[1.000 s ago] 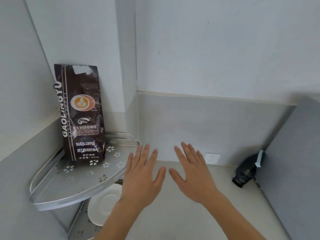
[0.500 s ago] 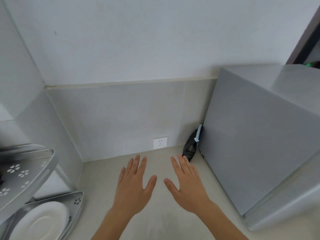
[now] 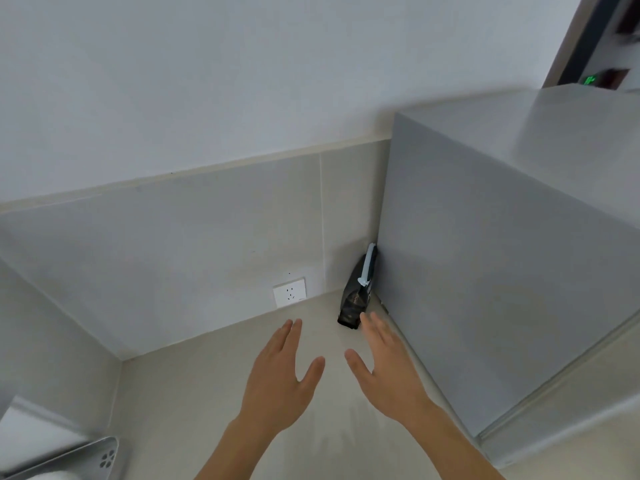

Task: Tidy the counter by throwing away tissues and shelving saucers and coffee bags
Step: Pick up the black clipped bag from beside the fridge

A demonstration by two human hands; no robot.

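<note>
**Both hands spread above the desk, coffee bag in the corner**

The left hand [image 3: 280,382] sits at lower centre of the frame, palm down, its grip apart and holding nothing. The right hand [image 3: 384,372] is just to its right, grip likewise apart and empty, its fingertips [image 3: 367,320] just beside the bottom edge of the dark coffee bag [image 3: 356,299]; whether they touch it cannot be told. The bag stands on the pale desk [image 3: 194,393], right of centre, leaning against the side of a grey appliance [image 3: 485,271] that fills the right of the frame. A pale clip [image 3: 367,268] runs along the bag's top. A white wall socket [image 3: 290,292] sits left of the bag. A perforated metal shelf [image 3: 100,455] edge shows at lower left.
</note>
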